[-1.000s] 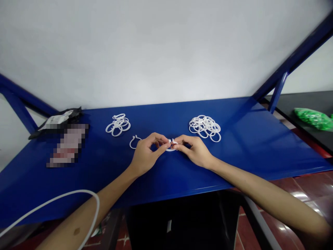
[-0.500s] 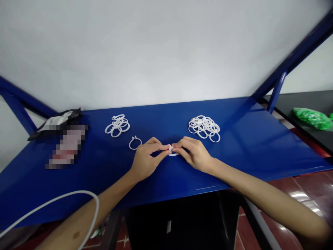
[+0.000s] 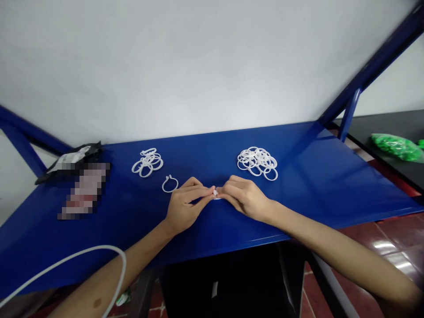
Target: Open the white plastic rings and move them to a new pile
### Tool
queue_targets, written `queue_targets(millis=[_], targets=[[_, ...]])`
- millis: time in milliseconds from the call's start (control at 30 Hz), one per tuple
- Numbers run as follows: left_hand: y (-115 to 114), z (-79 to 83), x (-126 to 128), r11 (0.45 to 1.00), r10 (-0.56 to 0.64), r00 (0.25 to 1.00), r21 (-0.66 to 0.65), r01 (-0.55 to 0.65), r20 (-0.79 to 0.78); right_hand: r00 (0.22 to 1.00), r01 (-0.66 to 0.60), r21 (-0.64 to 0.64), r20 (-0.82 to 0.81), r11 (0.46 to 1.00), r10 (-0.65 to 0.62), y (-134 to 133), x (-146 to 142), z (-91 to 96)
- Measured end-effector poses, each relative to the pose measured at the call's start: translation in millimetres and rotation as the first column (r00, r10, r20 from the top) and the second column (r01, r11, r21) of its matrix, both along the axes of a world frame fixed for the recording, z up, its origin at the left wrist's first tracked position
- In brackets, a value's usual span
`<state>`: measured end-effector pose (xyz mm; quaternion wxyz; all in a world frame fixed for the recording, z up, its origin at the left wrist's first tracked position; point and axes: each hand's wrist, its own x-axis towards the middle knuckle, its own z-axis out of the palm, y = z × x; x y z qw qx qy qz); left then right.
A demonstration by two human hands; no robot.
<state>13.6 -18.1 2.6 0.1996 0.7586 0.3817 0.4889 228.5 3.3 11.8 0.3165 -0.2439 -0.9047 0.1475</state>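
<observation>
My left hand [image 3: 183, 203] and my right hand [image 3: 243, 196] meet at the middle of the blue table [image 3: 298, 194], fingertips pinched together on one small white plastic ring [image 3: 215, 193]. The ring is mostly hidden by my fingers; only its clasp end shows between them. A single white ring [image 3: 170, 184] lies flat just left of my left hand. A small heap of white rings [image 3: 147, 162] sits further back on the left. A larger heap of white rings [image 3: 257, 161] lies behind my right hand.
A black packet [image 3: 71, 159] and a blurred flat item [image 3: 84, 190] lie at the table's left end. Blue frame bars [image 3: 364, 75] rise at both back corners. A green bag [image 3: 395, 146] rests on a dark surface at right. A white cable [image 3: 66, 260] loops over my left forearm.
Both hands have sunk slightly toward the table and drawn closer, so the ring's two ends now sit pressed together between the fingertips instead of apart.
</observation>
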Motion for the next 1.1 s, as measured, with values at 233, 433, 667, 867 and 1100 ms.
queue_targets(millis=[233,433,667,867,1100], targets=[[15.1,15.1,-15.4,0.993,0.102,0.953,0.084,-0.081,-0.286,0.99,0.136,0.028,-0.025,0.99,-0.136,20.6,14.8,12.6],[32.1,24.8,-61.0,0.876,0.448,0.633,0.167,-0.453,-0.632,0.691,0.723,0.025,-0.029,0.69,-0.722,68.2,86.0,16.8],[34.2,20.2,-76.1,0.844,0.288,0.358,0.059,-0.533,-0.888,0.606,0.788,-0.017,0.192,0.615,-0.772,84.9,114.0,6.5],[32.5,24.3,-73.6,0.818,0.203,0.353,-0.039,-0.573,-0.913,0.552,0.815,0.07,0.206,0.575,-0.808,83.1,107.9,7.9],[31.8,19.7,-59.0,0.867,0.272,0.587,-0.07,-0.493,-0.763,0.56,0.814,0.134,0.08,0.566,-0.825,80.0,107.5,10.4]])
